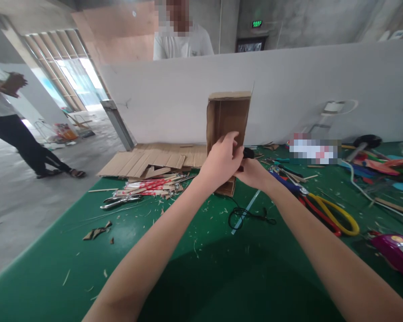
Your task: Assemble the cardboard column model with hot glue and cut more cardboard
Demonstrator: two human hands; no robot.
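A tall open cardboard box (229,117) stands upright on the green table (174,268). My left hand (220,162) grips its near edge, fingers curled round the cardboard. My right hand (253,172) is closed on a small black tool (247,153) held against the box, most of it hidden by the hands. A thin black cord (246,213) trails from the hands onto the table.
Flat cardboard sheets (154,160) and red-and-white sticks with pliers (144,188) lie left. Yellow-handled cutters (336,214), tools and coloured scraps lie right; a purple object (394,252) sits at the right edge. A white partition (289,89) has one person behind it; another stands far left.
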